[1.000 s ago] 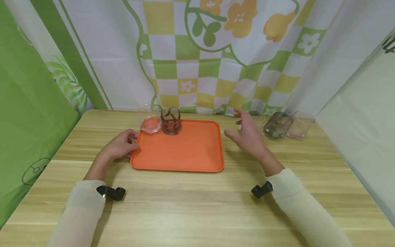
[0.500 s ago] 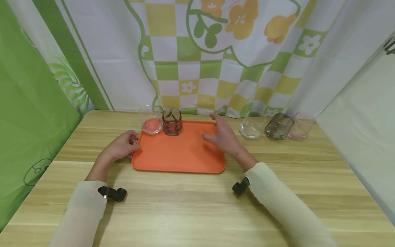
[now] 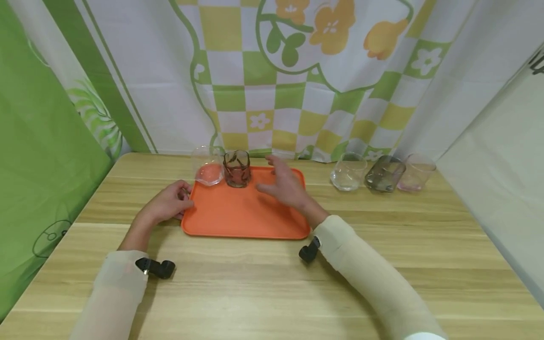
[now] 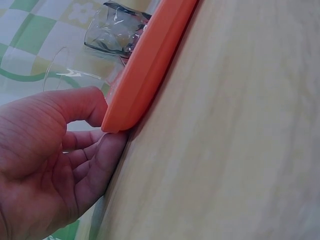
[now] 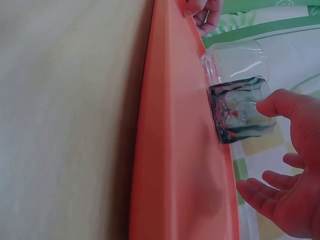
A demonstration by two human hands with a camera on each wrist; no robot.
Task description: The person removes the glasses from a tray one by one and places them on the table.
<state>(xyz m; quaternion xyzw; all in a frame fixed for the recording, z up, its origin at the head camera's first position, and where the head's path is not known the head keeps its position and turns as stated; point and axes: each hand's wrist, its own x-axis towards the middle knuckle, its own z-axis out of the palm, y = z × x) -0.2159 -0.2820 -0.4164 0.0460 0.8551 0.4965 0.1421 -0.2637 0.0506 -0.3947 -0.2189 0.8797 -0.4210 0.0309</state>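
My left hand (image 3: 172, 202) pinches the left edge of an orange tray (image 3: 246, 217); the left wrist view shows the thumb at its rim and the fingers against its underside. On the tray's back left corner stand a clear glass (image 3: 208, 170) and, to its right, a grey-brown tinted glass (image 3: 237, 170). Above the tray, right of the tinted glass, my right hand (image 3: 285, 185) is spread with thumb and fingers apart, holding nothing. In the right wrist view its thumb overlaps the tinted glass (image 5: 240, 112); contact cannot be told.
At the back right of the wooden table (image 3: 238, 288) stand a clear glass (image 3: 348, 174), a grey glass (image 3: 384, 174) and a pinkish glass (image 3: 415, 174) in a row. A patterned curtain (image 3: 293, 99) hangs behind the table's back edge.
My right hand has moved left from beside the clear glass at the back right to over the tray, near the tinted glass. The left hand, tray and glasses stay put.
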